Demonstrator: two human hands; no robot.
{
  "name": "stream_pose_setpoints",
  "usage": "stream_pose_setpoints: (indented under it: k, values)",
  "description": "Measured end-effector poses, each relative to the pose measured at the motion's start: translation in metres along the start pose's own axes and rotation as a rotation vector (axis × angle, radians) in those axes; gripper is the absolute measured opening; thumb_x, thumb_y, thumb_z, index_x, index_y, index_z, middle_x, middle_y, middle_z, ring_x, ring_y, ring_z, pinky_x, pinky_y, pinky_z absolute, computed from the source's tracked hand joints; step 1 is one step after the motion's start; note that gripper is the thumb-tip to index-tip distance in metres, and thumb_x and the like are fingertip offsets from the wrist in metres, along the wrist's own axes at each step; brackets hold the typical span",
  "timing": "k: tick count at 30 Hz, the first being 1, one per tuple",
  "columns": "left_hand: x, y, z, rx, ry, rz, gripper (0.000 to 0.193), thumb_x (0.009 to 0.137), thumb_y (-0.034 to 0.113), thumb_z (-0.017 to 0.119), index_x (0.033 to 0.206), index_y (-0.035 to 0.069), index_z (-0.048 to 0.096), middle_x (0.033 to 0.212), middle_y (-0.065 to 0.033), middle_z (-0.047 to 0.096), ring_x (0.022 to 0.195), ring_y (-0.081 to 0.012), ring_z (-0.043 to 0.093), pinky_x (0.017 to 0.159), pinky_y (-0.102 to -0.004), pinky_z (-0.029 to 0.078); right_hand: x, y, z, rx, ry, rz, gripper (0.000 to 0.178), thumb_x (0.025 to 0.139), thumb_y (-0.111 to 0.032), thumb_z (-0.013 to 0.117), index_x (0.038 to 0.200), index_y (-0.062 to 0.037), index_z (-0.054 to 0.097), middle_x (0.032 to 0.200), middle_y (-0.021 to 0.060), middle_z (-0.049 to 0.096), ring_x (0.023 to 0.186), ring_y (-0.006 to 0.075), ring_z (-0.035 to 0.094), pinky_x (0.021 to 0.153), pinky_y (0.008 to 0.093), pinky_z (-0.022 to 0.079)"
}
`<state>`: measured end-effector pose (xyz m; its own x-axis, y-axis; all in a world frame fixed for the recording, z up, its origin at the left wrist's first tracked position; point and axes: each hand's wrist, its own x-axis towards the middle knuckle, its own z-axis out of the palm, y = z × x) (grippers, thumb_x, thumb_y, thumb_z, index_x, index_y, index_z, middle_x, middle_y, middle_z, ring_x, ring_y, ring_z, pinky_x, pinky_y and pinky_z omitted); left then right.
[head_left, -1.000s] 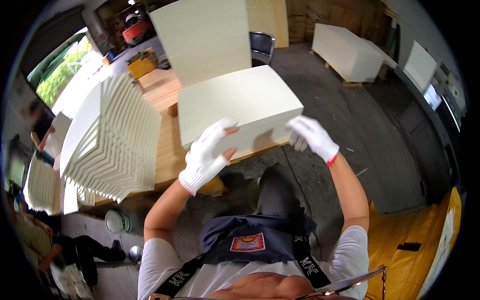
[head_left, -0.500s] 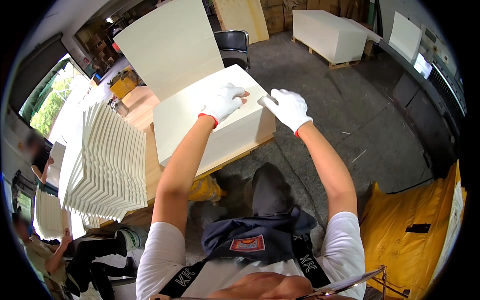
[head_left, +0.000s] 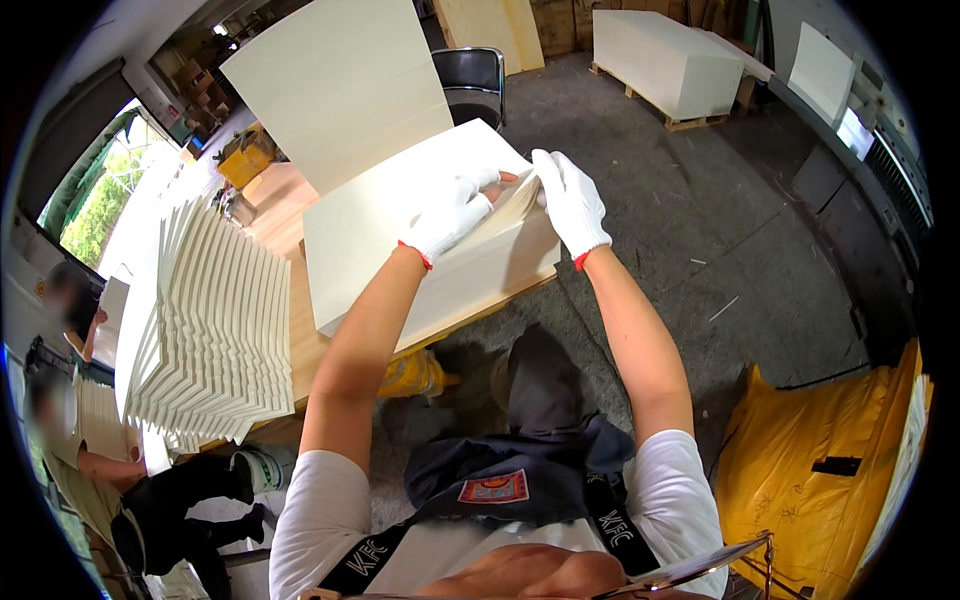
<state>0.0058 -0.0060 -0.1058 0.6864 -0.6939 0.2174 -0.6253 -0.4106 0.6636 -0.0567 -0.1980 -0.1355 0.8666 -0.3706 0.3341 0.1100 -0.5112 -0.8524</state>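
Observation:
A thick stack of white paper sheets lies in front of me on a wooden table. Its near right corner is bent upward and the sheet edges fan apart between my hands. My left hand, in a white glove with bare fingertips showing, lies on the top sheet beside the raised corner, fingers stretched out. At that corner my right hand, also white-gloved, has its fingers together against the lifted sheets; its thumb is partly hidden. Behind the stack, a large white sheet stands up tilted.
Folded white sheets are piled on the table's left. A black chair stands behind. Another white stack rests on a pallet at far right. A yellow cover is at lower right. Two people are at the left edge.
My right hand has moved in to the stack's corner, and the sheets there are now bent up and fanned. My left hand has shifted slightly right. A person at lower left has moved.

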Motion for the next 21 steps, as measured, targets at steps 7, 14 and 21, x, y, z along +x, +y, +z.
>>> stream_pose_setpoints:
  k: [7, 14, 21]
  values:
    - [0.001, 0.003, 0.001, -0.039, -0.017, -0.093, 0.049, 0.086, 0.027, 0.075, 0.132, 0.011, 0.063, 0.13, -0.016, 0.066, 0.126, -0.0303, 0.06, 0.108, -0.039, 0.045, 0.0, 0.011, 0.01, -0.007, 0.104, -0.106, 0.056, 0.102, -0.059, 0.035, 0.099, -0.0096, 0.06, 0.084, 0.0183, 0.066, 0.089, 0.0435, 0.063, 0.076, 0.05, 0.046]
    - [-0.005, -0.001, 0.007, -0.13, 0.109, 0.028, 0.038, 0.093, 0.021, 0.066, 0.131, 0.015, 0.063, 0.121, -0.0162, 0.069, 0.112, -0.0268, 0.065, 0.099, -0.0369, 0.049, 0.0, 0.007, 0.009, -0.09, 0.065, -0.072, 0.054, 0.103, -0.057, 0.036, 0.099, -0.0084, 0.06, 0.089, 0.022, 0.066, 0.091, 0.0455, 0.063, 0.075, 0.0528, 0.045]
    - [-0.007, 0.02, 0.006, 0.134, 0.03, -0.06, 0.037, 0.092, 0.023, 0.069, 0.129, 0.019, 0.064, 0.1, -0.0118, 0.072, 0.09, -0.02, 0.067, 0.086, -0.0349, 0.051, 0.001, 0.02, 0.014, -0.071, 0.171, -0.177, 0.053, 0.103, -0.056, 0.037, 0.1, -0.0084, 0.06, 0.09, 0.022, 0.067, 0.089, 0.0461, 0.063, 0.075, 0.0532, 0.046]
